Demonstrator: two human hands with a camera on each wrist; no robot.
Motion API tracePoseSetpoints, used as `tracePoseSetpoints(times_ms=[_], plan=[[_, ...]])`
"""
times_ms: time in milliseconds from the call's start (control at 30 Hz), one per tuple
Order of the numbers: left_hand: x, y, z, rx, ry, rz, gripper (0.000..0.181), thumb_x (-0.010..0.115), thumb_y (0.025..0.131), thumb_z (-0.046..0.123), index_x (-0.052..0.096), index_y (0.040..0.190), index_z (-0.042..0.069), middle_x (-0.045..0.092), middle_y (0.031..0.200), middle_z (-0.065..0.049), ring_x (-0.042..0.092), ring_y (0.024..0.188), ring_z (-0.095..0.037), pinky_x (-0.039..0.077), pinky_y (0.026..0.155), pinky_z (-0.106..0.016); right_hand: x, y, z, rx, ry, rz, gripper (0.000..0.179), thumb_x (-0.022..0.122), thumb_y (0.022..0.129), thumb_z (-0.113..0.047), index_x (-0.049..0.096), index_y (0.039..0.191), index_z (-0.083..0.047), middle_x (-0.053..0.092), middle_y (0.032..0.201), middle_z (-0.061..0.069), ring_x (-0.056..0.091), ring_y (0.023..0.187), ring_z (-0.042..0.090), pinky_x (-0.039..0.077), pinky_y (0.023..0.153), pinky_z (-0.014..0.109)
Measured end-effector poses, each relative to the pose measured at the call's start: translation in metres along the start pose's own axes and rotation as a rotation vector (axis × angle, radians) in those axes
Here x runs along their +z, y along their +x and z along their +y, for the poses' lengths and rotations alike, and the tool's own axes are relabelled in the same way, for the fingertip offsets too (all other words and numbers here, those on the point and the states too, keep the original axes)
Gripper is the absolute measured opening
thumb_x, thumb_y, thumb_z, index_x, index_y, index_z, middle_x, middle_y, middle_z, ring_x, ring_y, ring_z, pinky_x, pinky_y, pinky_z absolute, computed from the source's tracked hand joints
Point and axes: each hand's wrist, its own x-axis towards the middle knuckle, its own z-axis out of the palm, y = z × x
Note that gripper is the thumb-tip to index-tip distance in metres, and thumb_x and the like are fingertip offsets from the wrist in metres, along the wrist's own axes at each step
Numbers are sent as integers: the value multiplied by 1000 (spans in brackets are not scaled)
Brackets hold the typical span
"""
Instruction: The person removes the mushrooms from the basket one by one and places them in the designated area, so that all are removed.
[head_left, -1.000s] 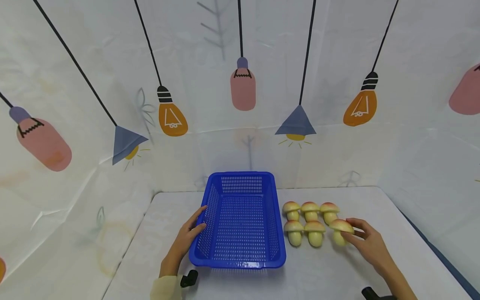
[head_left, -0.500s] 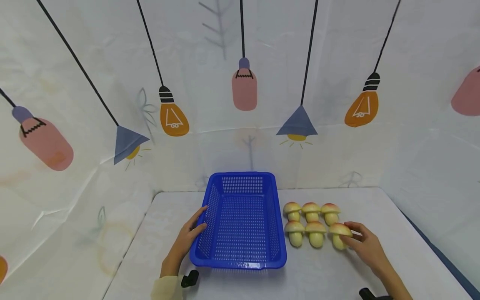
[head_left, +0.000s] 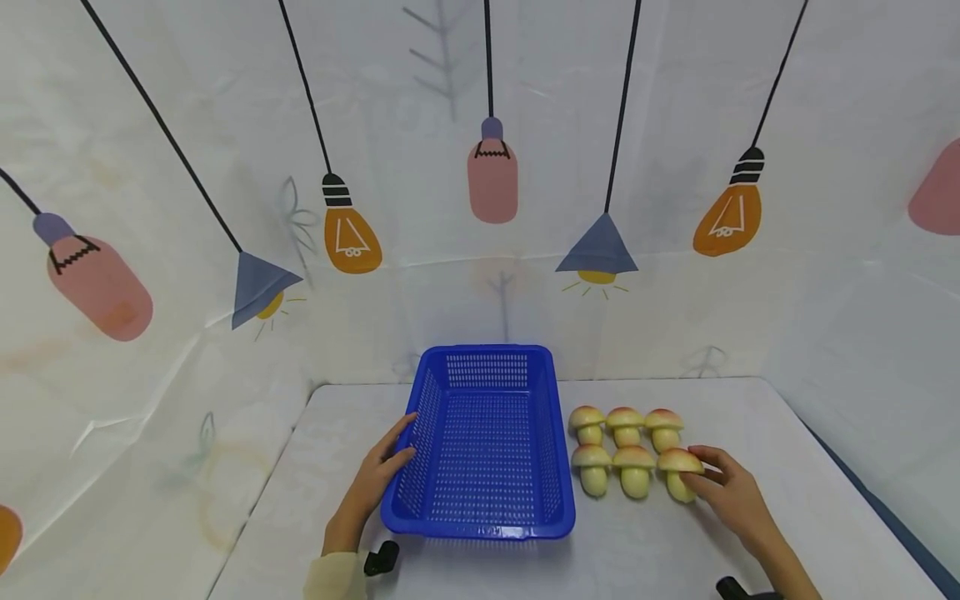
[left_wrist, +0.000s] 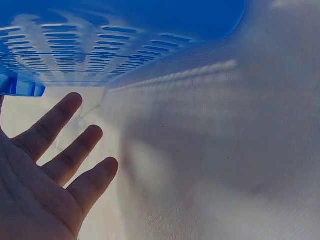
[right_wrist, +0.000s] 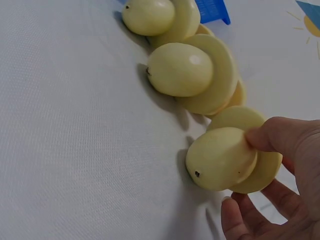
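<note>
A toy mushroom (head_left: 678,475) with a reddish-tan cap and pale stem is at the right end of the near row. My right hand (head_left: 731,493) pinches it; the right wrist view shows the thumb on its side where stem meets cap, other fingers below. Other toy mushrooms (head_left: 635,472) lie beside and behind it in two rows. A blue plastic basket (head_left: 480,531), slatted and bare inside, stands left of them. My left hand (head_left: 372,475) touches its left rim with thumb and a finger. In the left wrist view three straight fingers (left_wrist: 75,157) spread below the rim.
A white cloth covers the table (head_left: 622,550), backed by a white sheet (head_left: 420,308) printed with hanging lamps. Dark wrist camera mounts (head_left: 381,558) show near both forearms. The row of mushrooms runs close to the basket's right side.
My right hand has brought its mushroom slightly left and down, into line with the near row. My left hand and the basket have stayed in place; the view has shifted slightly.
</note>
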Motion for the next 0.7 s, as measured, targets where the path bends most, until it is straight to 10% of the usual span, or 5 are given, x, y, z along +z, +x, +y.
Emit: tracePoseSetpoints(times_ms=[233, 467, 700], plan=[[0, 0, 1, 16, -31, -4, 59, 59, 102, 27, 42, 158, 29, 38, 164, -14, 46, 142, -42, 44, 107, -57, 2, 1, 0, 22, 19, 1, 66, 71, 97, -38, 48, 145, 2, 50, 147, 31, 57, 126, 49, 52, 77, 18], [1, 0, 2, 23, -21, -11, 59, 58, 102, 26, 41, 159, 27, 38, 164, -16, 47, 141, -44, 46, 105, -57, 1, 1, 0, 29, 35, 0, 69, 71, 97, -40, 46, 146, 2, 50, 147, 30, 53, 96, -16, 53, 77, 19], [1, -1, 3, 16, -21, -6, 59, 58, 102, 26, 41, 159, 28, 39, 163, -16, 49, 139, -43, 46, 104, -58, 3, 1, 2, 28, 67, 0, 69, 72, 97, -38, 46, 147, 1, 49, 147, 30, 46, 92, -24, 53, 77, 18]])
